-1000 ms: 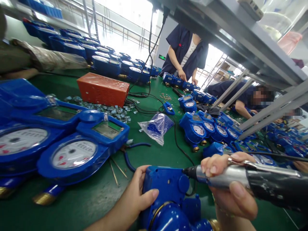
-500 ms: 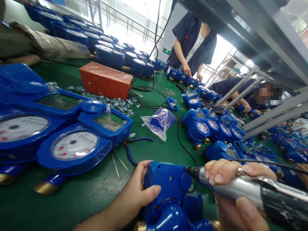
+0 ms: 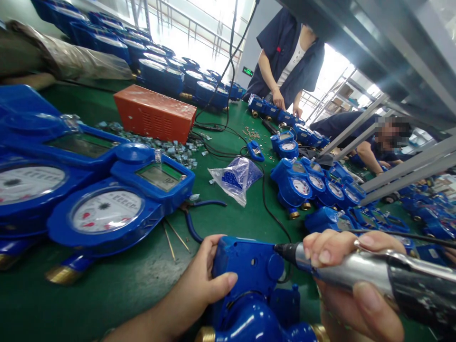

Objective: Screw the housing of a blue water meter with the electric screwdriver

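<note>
My left hand [image 3: 208,280] grips the left edge of a blue water meter [image 3: 245,268], its thumb lying across the back of the casing. The meter's back faces me, and brass threaded ends show at the bottom. My right hand [image 3: 351,275] is wrapped round a silver and black electric screwdriver [image 3: 356,278]. The driver's dark tip touches the upper right corner of the casing; the bit and any screw there are hidden. Blue-handled pliers [image 3: 194,223] lie just beyond my left hand, beside two thin sticks [image 3: 171,240].
Large water meters [image 3: 107,213] stand at left. An orange metal box [image 3: 155,114] sits behind them among small clear pieces. A plastic bag of blue parts [image 3: 238,178] lies mid-table. More meters [image 3: 299,185] line the right. Two co-workers [image 3: 285,61] work at the far side.
The view has shifted slightly. Both hands, the meter and the screwdriver keep nearly the same pose, with the tip at the same corner. The co-worker at right has moved the head a little.
</note>
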Available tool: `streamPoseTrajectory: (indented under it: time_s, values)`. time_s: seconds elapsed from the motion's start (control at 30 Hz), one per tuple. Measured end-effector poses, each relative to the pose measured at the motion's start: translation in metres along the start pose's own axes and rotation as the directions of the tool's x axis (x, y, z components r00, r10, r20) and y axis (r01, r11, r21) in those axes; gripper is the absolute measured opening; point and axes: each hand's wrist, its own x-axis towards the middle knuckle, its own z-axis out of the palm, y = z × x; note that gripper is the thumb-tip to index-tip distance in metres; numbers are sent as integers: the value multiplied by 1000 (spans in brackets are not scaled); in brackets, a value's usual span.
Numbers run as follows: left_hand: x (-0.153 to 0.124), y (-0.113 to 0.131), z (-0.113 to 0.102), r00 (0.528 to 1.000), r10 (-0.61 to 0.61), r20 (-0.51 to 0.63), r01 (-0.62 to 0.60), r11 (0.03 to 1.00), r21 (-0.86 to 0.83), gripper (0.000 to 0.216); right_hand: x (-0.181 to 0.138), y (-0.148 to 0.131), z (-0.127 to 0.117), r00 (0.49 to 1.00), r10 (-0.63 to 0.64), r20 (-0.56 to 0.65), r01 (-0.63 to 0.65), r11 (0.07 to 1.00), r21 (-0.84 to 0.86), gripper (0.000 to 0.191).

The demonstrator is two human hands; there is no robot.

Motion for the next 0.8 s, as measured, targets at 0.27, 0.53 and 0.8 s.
streamPoseTrajectory:
  time_s: [0.27,0.53,0.8]
  values:
    - [-1,3,1,1000,-10,21,11,1000,-29,69,-2,1,1,1000,9,-26,-9,1000,0,40]
    - [1,3,1,999,3,32,-2,1000,-31,65,0,2,-13,998,60,20,-61,998,33,31]
    - [-2,3,0,999,2,36,-2,1000,-16,66,-3,2,-9,999,44,12,-44,997,65,29]
